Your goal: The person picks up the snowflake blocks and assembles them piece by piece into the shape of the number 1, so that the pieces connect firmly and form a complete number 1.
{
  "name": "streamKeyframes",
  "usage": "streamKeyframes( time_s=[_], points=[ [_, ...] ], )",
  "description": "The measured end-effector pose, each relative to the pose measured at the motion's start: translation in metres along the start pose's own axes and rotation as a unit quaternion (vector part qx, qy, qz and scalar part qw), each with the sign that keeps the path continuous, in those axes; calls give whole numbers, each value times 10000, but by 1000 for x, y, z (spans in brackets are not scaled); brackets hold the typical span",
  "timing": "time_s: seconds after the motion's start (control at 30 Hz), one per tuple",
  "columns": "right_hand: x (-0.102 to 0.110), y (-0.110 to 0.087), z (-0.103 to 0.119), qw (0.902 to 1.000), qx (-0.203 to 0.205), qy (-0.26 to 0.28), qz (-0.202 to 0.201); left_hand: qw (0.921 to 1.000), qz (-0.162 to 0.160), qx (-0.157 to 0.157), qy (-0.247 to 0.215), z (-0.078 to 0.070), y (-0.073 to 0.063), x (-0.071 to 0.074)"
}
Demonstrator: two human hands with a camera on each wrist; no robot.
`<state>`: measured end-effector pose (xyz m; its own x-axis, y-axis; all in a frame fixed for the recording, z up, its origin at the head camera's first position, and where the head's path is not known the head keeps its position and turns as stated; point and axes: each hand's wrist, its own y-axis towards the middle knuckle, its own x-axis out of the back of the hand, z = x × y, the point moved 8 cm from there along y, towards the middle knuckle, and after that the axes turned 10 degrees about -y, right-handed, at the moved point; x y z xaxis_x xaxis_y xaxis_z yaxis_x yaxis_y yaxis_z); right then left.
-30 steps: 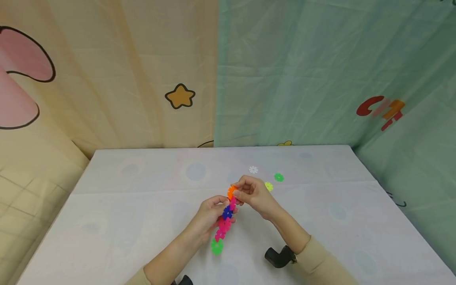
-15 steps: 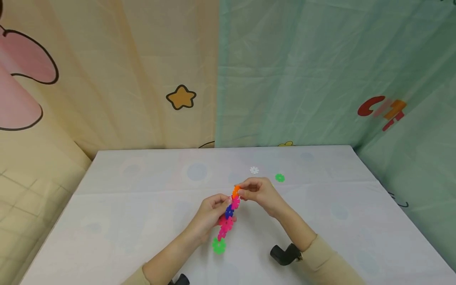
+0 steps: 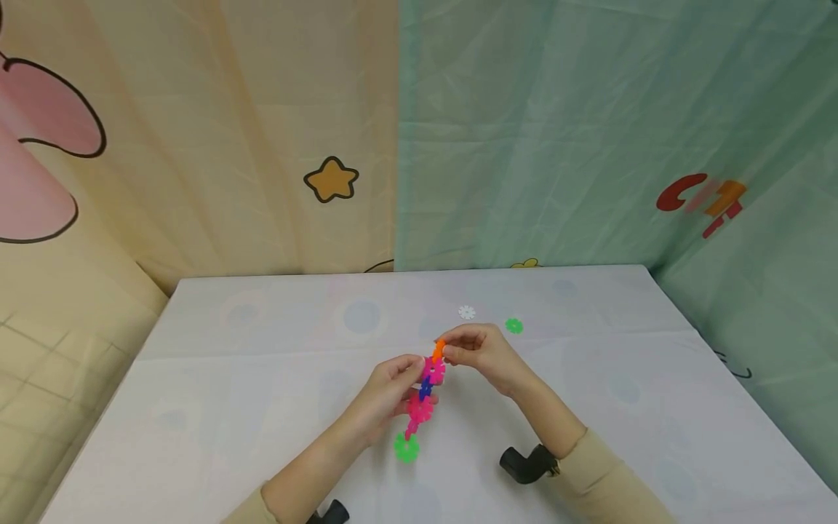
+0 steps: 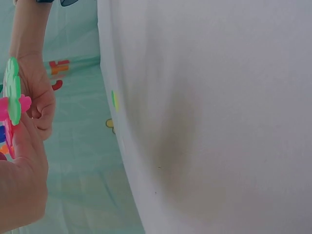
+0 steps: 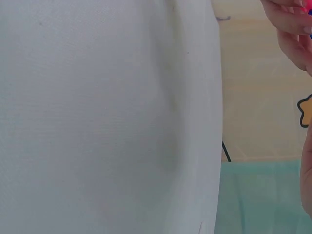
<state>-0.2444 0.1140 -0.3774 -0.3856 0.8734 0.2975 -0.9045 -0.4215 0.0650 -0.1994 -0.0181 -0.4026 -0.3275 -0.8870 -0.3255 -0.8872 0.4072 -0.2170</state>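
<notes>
A chain of interlocked flower-shaped plastic discs (image 3: 420, 409) is held up over the table between both hands. From its lower end it runs green, pink, blue, pink and orange. My left hand (image 3: 388, 393) pinches it near the upper pink disc, fingers behind the chain. At the top, the right hand (image 3: 486, 356) pinches the orange disc (image 3: 439, 350) between thumb and fingers. The green disc (image 4: 13, 91) hangs at the near end in the left wrist view. Only a sliver of the chain shows in the right wrist view, beside the left hand's fingers (image 5: 292, 22).
On the white-covered table (image 3: 262, 422), a white disc (image 3: 467, 312) and a green disc (image 3: 513, 325) lie beyond the right hand. A yellow-green disc (image 4: 115, 100) shows in the left wrist view. Patterned curtains (image 3: 524, 145) hang behind the table.
The chain has turned, so the orange and blue discs now appear more edge-on. Both hands, still pinching it, have shifted slightly right. The right hand now covers the yellow disc in the head view.
</notes>
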Motion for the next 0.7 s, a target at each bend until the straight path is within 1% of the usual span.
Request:
streamKeyframes(
  time_s=[0.17, 0.33, 0.6, 0.7],
  points=[
    [-1, 0, 0, 10000, 12, -76, 43, 9998, 74, 172, 83, 1, 2, -3],
    [-2, 0, 0, 9998, 24, -208, 58, 9995, 127, 275, 53, 2, 3, -6],
    [-5, 1, -2, 9992, 86, -396, 69, 9991, 234, 282, 199, 4, 4, -7],
    [-5, 2, -2, 9990, 93, -423, 78, 9991, 262, 304, 169, 4, 5, -9]
  ],
)
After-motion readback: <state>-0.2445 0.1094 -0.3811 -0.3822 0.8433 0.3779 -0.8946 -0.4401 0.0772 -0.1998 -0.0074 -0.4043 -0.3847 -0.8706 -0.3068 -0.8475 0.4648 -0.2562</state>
